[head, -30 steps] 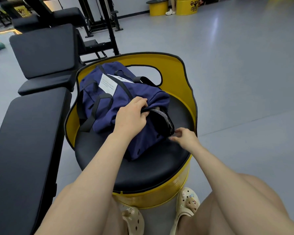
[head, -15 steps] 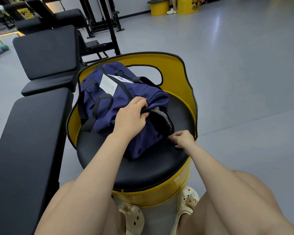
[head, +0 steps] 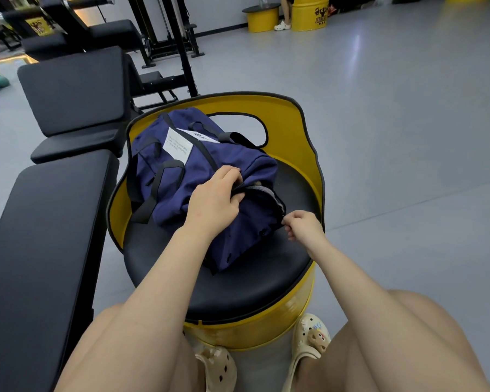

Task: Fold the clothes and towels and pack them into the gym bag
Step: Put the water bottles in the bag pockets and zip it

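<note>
A navy gym bag (head: 198, 165) with black straps and a white label lies on the black seat of a yellow barrel chair (head: 292, 154). My left hand (head: 215, 199) grips the bag's fabric at the edge of its end opening, where a grey lining shows. My right hand (head: 301, 223) pinches the zipper at the bag's right end corner, fingertips curled together. No loose clothes or towels are visible; whatever is inside the bag is hidden.
A long black workout bench (head: 40, 250) runs along the left, with a second padded bench (head: 77, 94) and a black rack behind it. Grey floor spreads to the right. Yellow barrels (head: 309, 12) and another person's foot stand far back. My knees and sandals fill the bottom.
My right hand has slid slightly inward along the bag's end, staying on the zipper. My left hand keeps the same grip on the bag.
</note>
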